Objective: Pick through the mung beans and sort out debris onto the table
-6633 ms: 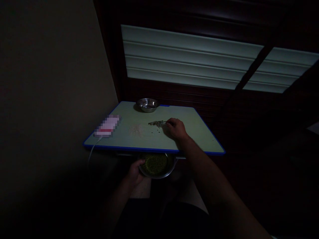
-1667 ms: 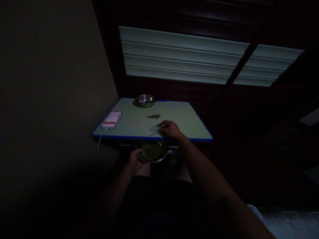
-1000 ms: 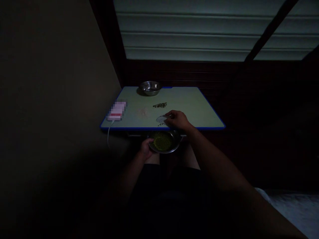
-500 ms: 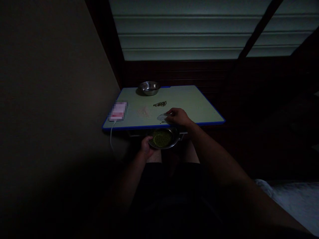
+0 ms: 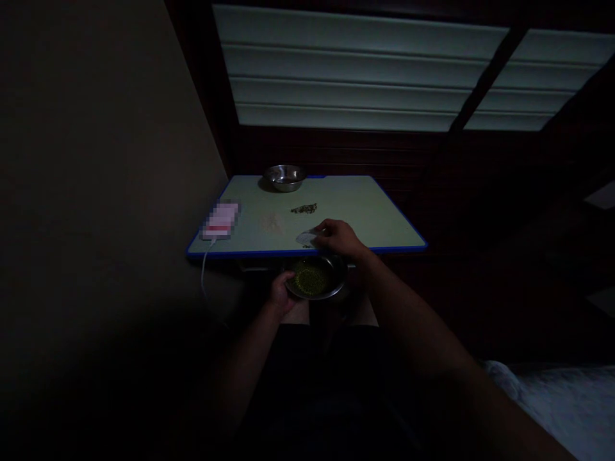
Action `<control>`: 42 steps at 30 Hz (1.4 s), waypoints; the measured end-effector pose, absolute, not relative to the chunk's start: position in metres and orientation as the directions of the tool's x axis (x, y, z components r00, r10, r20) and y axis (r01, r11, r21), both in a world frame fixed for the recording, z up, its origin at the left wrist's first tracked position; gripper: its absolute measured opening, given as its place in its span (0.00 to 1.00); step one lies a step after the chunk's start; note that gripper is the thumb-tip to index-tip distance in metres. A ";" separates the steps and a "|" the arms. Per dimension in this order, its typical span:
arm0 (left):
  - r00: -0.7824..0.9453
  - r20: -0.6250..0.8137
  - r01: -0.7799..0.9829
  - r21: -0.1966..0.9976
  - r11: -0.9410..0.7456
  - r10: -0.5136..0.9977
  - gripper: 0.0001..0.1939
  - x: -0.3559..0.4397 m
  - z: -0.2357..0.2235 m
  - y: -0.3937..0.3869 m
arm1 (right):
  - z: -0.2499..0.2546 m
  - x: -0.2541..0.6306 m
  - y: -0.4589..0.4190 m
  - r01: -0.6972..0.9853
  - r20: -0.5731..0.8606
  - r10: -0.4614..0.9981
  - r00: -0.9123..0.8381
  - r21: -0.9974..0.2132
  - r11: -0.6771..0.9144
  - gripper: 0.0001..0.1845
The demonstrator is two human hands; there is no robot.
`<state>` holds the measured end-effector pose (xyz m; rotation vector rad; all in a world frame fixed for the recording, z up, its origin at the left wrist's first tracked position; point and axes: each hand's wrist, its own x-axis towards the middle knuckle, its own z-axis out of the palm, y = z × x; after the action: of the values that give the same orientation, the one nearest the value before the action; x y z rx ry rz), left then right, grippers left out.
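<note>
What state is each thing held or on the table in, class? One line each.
Near bowl: in the left grip, part-filled with green grains.
Pale flat piece: in the right grip, near the table's front edge.
Dark grains: loose, mostly in one narrow heap.
Far bowl: upright, contents unclear.
Phone-like device: blurred, cable attached.
Pale patch: faint, spread out.

Steel bowl w/ sm. green beans below table edge; pale flat piece nr dark grain pile.
</note>
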<state>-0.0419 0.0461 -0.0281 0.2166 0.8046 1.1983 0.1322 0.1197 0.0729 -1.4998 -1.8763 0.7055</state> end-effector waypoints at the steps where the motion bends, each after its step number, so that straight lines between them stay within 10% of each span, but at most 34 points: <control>1: 0.123 -0.433 -0.749 0.550 0.370 0.893 0.18 -0.043 -0.027 0.046 | 0.073 0.132 0.119 0.635 0.143 0.976 -0.165 -0.741 0.216 0.17; 28: 0.075 -0.424 -0.765 0.556 0.325 0.903 0.18 -0.045 -0.029 0.048 | 0.070 0.142 0.123 0.354 0.110 0.952 -0.287 -0.911 0.212 0.18; 35: 0.077 -0.448 -0.739 0.574 0.353 0.891 0.15 -0.045 -0.029 0.047 | 0.076 0.159 0.168 0.225 0.110 0.994 -0.015 -0.968 0.111 0.13; 42: 0.073 -0.458 -0.733 0.578 0.358 0.886 0.13 -0.045 -0.028 0.047 | 0.066 0.157 0.210 0.540 0.334 0.900 0.281 -0.830 0.140 0.08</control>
<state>-0.0446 0.0466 -0.0278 0.2155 0.8612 1.2304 0.1570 0.2102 0.0659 -1.5272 -1.3856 0.4423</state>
